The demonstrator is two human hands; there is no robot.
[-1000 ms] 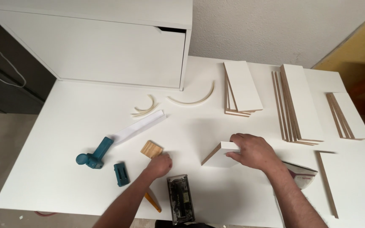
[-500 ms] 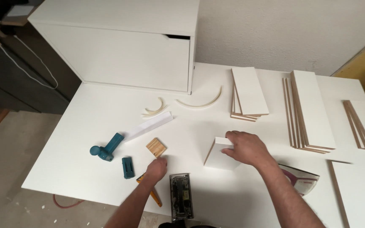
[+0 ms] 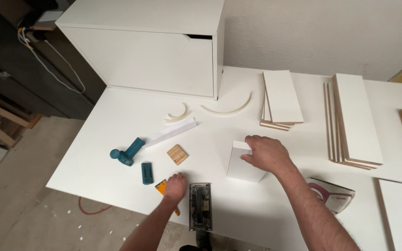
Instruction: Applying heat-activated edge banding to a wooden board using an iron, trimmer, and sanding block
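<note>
Hands work a white bench [image 3: 117,121] amid cut panels. Right hand [image 3: 265,153] lies palm-down, fingers curled over the far edge of a small white panel [image 3: 243,165] at mid-bench, gripping it, forearm running back to the near right. Left hand [image 3: 175,187] presses on an orange triangle [image 3: 161,187] at the near edge, fingers bent; whether they have closed on it cannot be told. A sander [image 3: 200,204] sits just right of that hand; a wood block [image 3: 177,154] and teal tools [image 3: 127,152] lie just beyond. The step looks like steadying the panel while fetching the triangle; that would call for a firm pinch and a lift clear of the sander.
</note>
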